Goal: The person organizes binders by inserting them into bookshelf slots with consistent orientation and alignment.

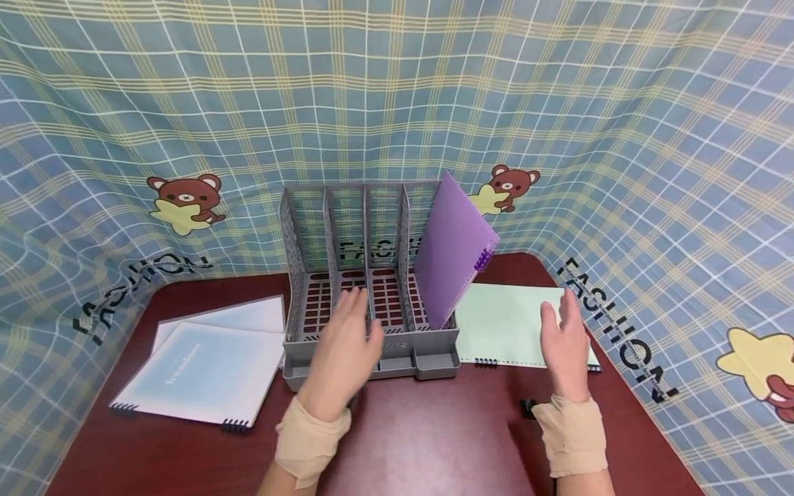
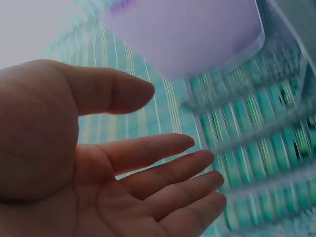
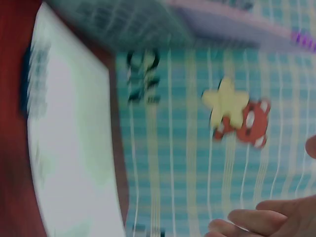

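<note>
A purple spiral notebook stands tilted in the rightmost slot of a grey file organizer. In front of the organizer hovers my left hand, fingers extended and thumb apart, holding nothing. The left wrist view shows that palm bare, with the purple cover beyond it. My right hand is raised over the right end of a pale green spiral notebook, which lies flat beside the organizer. Only some fingers of the right hand enter the right wrist view, and nothing is held there.
Two overlapping pale blue-white spiral notebooks lie left of the organizer. A small black object sits by the right wrist. Checked fabric hangs around the back and sides of the dark red table.
</note>
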